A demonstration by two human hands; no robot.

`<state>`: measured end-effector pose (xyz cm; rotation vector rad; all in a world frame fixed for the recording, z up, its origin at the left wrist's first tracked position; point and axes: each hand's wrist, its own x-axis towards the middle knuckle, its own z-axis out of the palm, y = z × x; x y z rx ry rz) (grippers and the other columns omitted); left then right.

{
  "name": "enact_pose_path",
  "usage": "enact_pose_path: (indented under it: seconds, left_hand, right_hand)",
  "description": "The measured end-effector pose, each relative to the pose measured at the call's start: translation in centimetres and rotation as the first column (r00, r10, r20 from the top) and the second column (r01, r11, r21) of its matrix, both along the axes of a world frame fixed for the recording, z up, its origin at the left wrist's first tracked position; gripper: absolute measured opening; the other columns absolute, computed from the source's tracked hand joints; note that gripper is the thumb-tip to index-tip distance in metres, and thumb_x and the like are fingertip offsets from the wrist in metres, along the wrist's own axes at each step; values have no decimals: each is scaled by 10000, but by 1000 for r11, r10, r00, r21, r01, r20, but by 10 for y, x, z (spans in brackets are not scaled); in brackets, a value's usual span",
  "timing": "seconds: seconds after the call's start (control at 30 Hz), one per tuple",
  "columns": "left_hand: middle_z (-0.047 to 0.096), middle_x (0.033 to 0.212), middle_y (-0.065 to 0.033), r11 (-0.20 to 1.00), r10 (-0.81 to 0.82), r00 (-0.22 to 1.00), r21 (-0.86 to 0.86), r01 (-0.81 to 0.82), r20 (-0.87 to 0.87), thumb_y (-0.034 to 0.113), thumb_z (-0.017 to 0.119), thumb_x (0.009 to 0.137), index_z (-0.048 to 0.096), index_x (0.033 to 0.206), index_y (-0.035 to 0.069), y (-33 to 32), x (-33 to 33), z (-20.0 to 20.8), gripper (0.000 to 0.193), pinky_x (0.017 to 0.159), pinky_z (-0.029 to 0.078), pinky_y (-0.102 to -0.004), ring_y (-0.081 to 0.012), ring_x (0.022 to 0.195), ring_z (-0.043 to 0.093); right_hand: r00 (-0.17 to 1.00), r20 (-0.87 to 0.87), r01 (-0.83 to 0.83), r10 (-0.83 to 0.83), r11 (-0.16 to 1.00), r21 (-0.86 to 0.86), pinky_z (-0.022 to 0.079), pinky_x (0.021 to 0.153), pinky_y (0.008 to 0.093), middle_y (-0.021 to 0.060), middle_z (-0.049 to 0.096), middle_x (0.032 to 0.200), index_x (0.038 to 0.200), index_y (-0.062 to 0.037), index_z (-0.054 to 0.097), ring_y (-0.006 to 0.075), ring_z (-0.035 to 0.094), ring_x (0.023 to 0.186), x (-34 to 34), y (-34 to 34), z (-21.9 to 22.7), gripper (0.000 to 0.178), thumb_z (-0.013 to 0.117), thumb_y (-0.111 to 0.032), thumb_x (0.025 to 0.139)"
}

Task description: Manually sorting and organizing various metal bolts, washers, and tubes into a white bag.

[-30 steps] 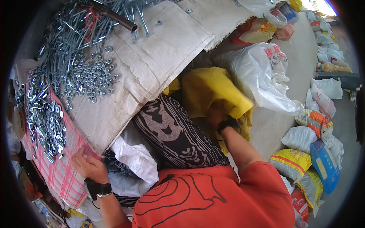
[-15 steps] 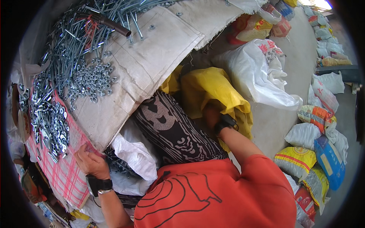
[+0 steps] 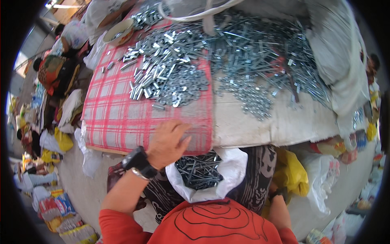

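Observation:
My left hand [image 3: 167, 141] hovers at or rests on the near edge of a red-checked cloth [image 3: 111, 122]; its fingers are a little spread and nothing shows in them. Beyond it lie a heap of shiny metal sleeves [image 3: 142, 85] and a pile of washers [image 3: 185, 87]. Between my knees stands an open white woven sack [image 3: 234, 167] holding dark metal rods or bolts [image 3: 198, 170]. At the right, my right hand [image 3: 274, 188] reaches down into a yellow bag [image 3: 293, 173]; its fingers are hidden by the bag.
Many nuts [image 3: 256, 101] and long bolts [image 3: 268, 57] cover the pale sheet [image 3: 243, 134] on the right half of the table. A bowl [image 3: 119, 32] sits at the far left, near another person's arm [image 3: 115, 14]. A white sack [image 3: 323, 175] stands beside the yellow bag.
The view has swung left, bringing the whole tabletop in front of me. My right hand stays down in the yellow bag; my left hand remains by the checked cloth's near edge.

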<state>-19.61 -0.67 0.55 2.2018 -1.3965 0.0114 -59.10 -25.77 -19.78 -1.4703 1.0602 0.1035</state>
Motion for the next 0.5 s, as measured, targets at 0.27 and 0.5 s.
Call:
enact_pose_path:
  seconds: [0.27,0.5]
  left_hand:
    - [407,1467,-189,886,-109,991,459,64,73,444,633,845,505,1367,116,69,101,8,630,1098,293,-515,-397,1368,367]
    - [499,1399,-103,869,-14,996,492,54,-84,582,674,799,546,1356,280,87,88,8,647,1108,269,-536,-326,1318,455]
  right_hand:
    - [864,-483,-252,140,952,-173,427,980,420,231,623,1219,1131,25,641,317,588,1111,14,1,-33,340,672,-179,862]
    - [667,-713,-339,218,940,-30,429,978,421,232,624,1215,1133,23,640,316,589,1110,34,18,-58,338,672,-177,862]
